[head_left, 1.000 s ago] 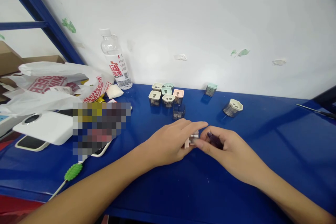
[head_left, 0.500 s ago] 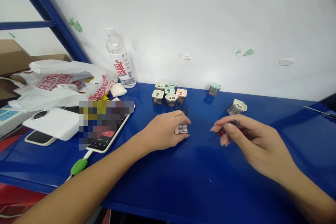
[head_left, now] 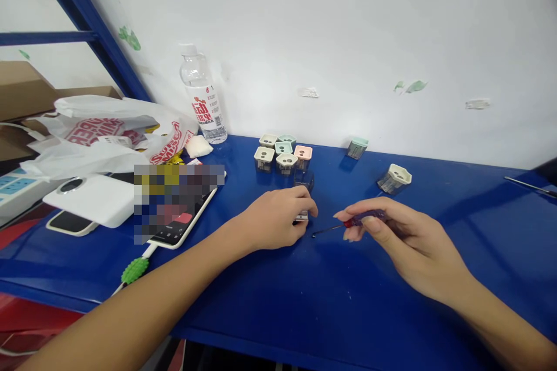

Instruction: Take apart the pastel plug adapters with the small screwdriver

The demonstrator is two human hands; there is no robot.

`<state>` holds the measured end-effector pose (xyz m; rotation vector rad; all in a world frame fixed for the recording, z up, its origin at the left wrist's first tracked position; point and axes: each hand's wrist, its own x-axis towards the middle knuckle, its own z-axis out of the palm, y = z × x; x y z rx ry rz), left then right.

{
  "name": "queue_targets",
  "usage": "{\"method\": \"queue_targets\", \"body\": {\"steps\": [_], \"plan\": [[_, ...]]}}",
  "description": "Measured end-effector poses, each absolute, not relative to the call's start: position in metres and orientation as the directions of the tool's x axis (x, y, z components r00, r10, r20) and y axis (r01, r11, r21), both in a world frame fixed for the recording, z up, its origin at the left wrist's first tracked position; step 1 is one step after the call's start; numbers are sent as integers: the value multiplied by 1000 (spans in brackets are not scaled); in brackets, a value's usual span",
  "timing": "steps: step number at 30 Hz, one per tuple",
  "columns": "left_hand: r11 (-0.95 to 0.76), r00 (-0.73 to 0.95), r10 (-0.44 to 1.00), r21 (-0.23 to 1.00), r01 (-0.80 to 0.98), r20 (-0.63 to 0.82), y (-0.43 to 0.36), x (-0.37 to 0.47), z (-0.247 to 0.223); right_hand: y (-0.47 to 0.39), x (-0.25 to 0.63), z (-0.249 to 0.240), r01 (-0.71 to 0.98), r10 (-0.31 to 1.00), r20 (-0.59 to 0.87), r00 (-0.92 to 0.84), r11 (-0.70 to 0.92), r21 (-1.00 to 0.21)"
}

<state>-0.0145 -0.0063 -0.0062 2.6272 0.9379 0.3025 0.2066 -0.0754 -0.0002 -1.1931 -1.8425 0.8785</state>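
Note:
My left hand (head_left: 285, 217) rests on the blue table, its fingers curled round a small sharpener part (head_left: 301, 216) with metal blades, mostly hidden by the fingers. Between the fingers of my right hand (head_left: 391, 232) is a small screwdriver (head_left: 365, 218) with a red and purple handle. Its thin shaft points left, and the tip is at a tiny screw (head_left: 313, 236) on the table. A dark transparent container (head_left: 304, 178) stands just behind my left hand. Several sharpeners with cream, mint and pink (head_left: 303, 153) tops are grouped behind it.
A mint-topped sharpener (head_left: 357, 148) and a tilted cream-topped one (head_left: 394, 178) lie at the back right. Another thin tool (head_left: 528, 186) is at the far right. On the left are a water bottle (head_left: 203, 98), plastic bags (head_left: 100, 127), a phone (head_left: 174, 229) and a white device (head_left: 93, 200).
The screwdriver has swung round so its shaft points left, down to the tiny screw. My right hand has moved slightly left and lower. My left fingers have closed further over the sharpener part.

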Motion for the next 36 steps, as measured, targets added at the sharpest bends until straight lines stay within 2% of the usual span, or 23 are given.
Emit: {"method": "queue_targets", "body": {"steps": [4,10,17,24,30,36], "plan": [[-722,761,645,381,577,68,-7,-15,-5,-76,207,1,417,935,239,-261,332,-846],[-676,763,646,467,570,4,-8,-15,-3,-77,207,4,357,908,377,-183,419,-835],[-655,766,642,547,522,37,-7,-14,-5,-78,207,9,328,894,427,-133,446,-833],[-679,778,624,547,489,80,-7,-13,-4,-80,208,9,334,874,476,-95,479,-812],[-687,777,622,544,482,97,-7,-13,-4,-80,207,10,327,862,490,-128,503,-800],[-717,777,616,501,485,130,-9,-13,-6,-79,209,8,381,843,522,-130,528,-759]]}}
